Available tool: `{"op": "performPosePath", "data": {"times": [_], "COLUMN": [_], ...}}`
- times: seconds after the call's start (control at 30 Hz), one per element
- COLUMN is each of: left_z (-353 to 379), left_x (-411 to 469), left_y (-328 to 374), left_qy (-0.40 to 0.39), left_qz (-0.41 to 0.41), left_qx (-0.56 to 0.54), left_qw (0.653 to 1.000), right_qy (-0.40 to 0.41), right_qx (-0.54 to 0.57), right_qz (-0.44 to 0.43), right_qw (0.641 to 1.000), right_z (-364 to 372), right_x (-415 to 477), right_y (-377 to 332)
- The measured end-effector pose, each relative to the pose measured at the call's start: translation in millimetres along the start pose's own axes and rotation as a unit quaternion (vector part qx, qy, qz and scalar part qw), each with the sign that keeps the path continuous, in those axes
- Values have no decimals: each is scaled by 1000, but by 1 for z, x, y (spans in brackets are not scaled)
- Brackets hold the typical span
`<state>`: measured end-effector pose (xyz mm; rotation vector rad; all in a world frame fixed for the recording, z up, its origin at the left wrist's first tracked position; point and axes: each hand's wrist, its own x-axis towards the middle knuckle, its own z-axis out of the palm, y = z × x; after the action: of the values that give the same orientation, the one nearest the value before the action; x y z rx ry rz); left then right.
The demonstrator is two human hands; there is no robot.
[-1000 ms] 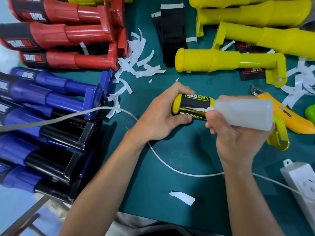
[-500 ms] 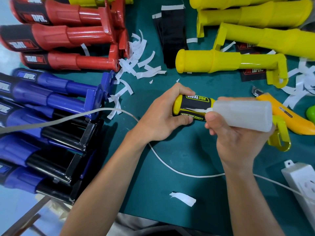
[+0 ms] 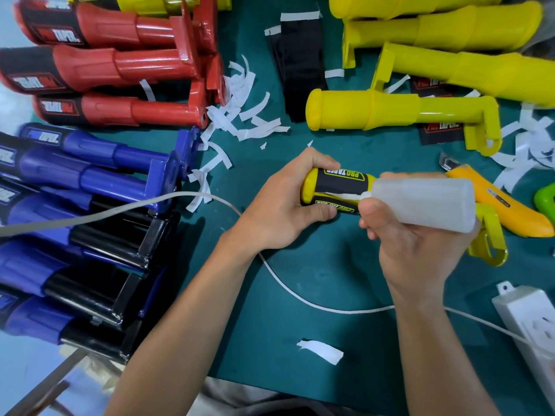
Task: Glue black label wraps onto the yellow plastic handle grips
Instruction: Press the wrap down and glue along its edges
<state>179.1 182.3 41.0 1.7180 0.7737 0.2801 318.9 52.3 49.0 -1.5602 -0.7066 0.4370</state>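
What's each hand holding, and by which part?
Left hand grips the yellow grip round its rounded, labelled end. Right hand holds the glue bottle round its body from below, thumb near the nozzle.

— Left of frame?
— Red handle grips, stacked, upper left; blue handle grips, stacked, below them.
— Centre?
— White paper strips, scattered on teal mat; white cable, crossing.
— Right?
— Orange utility knife, right edge; white power strip, lower right.

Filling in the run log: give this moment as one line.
stage: gluing | left hand: holds grip | right hand: holds bottle, tip at label seam
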Motion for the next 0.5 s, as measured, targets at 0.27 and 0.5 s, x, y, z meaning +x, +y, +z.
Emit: {"op": "performPosePath", "data": {"times": [0.27, 0.5], "left_z": [-1, -1], "left_x": [0, 0], "left_y": [0, 0], "left_qy": [-1, 0], "left_qz": [5, 12], "left_qx": [-2, -3], "left_qw": [1000, 1000], "right_qy": [13, 17], "right_qx": [12, -4], "right_qz": [9, 13], "right_qw": [1000, 1000], "right_z": [1, 0], "right_x": [0, 0], "right_y": [-2, 0]}}
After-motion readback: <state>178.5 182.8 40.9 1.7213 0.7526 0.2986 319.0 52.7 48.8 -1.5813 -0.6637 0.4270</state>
